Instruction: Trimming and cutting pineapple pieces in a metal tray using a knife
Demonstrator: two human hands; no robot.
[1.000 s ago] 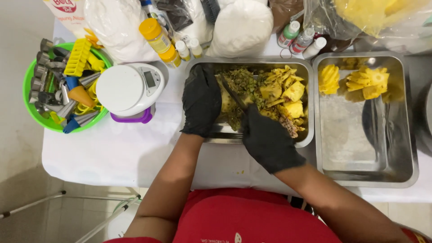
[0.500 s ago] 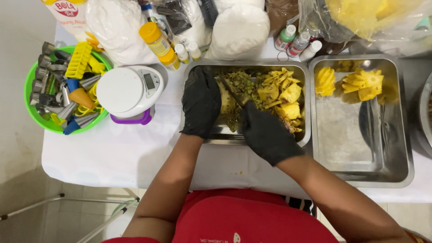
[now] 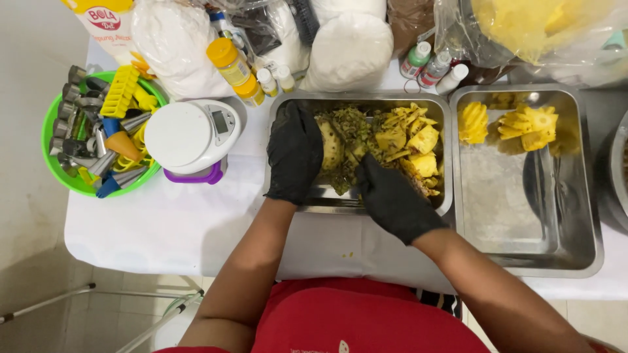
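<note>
- Black gloves cover both hands in the head view, which looks straight down on a table under a white cloth point(image 3: 163, 229).
- Left hand point(image 3: 294, 151) lies over the left end of a steel tray point(image 3: 366, 206), its fingers curled around a partly peeled pineapple point(image 3: 331, 145) and clasping it against the tray's left wall.
- Right hand point(image 3: 391, 199) reaches in over the tray's near rim, fingers folded tight together; what it pinches is hidden under the glove, so I cannot tell.
- Pineapple sits inside this tray at its left side, touching the left glove, with a heap of green-brown peelings point(image 3: 356, 131) just beside it and yellow pineapple chunks point(image 3: 412, 140) filling the right half.
- Second steel tray point(image 3: 523, 248) stands just right of the first, holding cut yellow pieces point(image 3: 526, 124) along its far end.
- White round kitchen scale point(image 3: 186, 137) with a purple base rests left of the first tray.
- Green bowl point(image 3: 55, 170) at the table's left edge is filled with metal and yellow cutters.
- Along the far edge stand white bags of powder point(image 3: 347, 52), yellow-capped bottles point(image 3: 232, 68) and small bottles with green and white caps point(image 3: 432, 65).
- Red clothing point(image 3: 366, 320) of the person shows at the bottom.
</note>
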